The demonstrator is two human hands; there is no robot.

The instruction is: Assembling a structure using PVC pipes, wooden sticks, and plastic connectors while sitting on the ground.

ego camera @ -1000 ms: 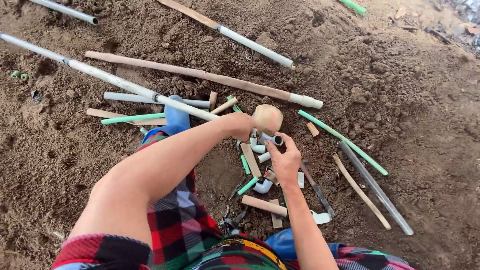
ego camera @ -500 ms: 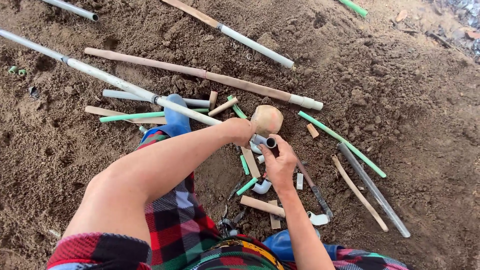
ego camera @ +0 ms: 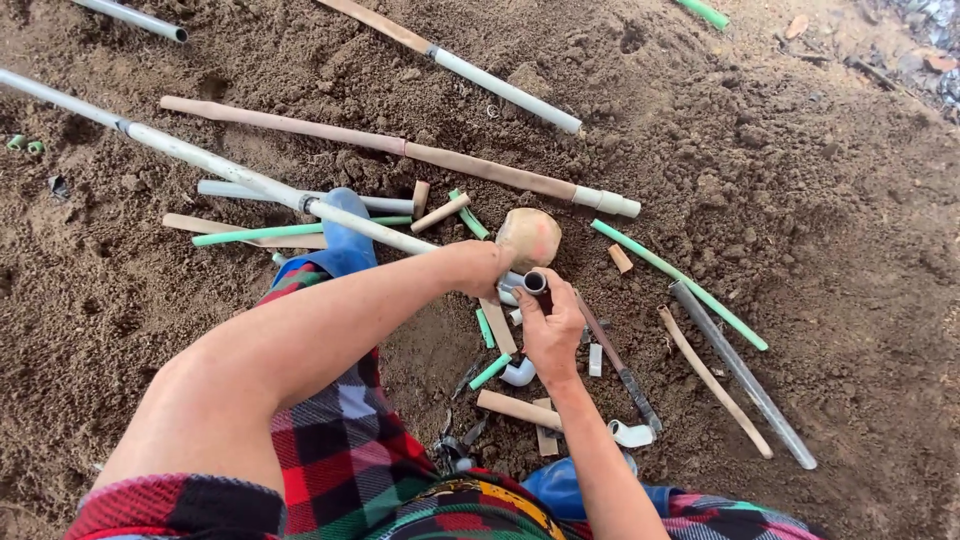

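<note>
Grey plastic pipe runs from the far left to the middle, where our left hand is clamped on its near end. Our right hand pinches a short dark fitting against that end, just near a round clay-coloured lump on the soil

Bare brown soil floor, loose and clumpy; even daylight; debris heap top right.

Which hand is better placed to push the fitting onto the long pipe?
Probably the right hand: its fingers hold the fitting right at the pipe end. The left hand grips that pipe, steadying it.
</note>
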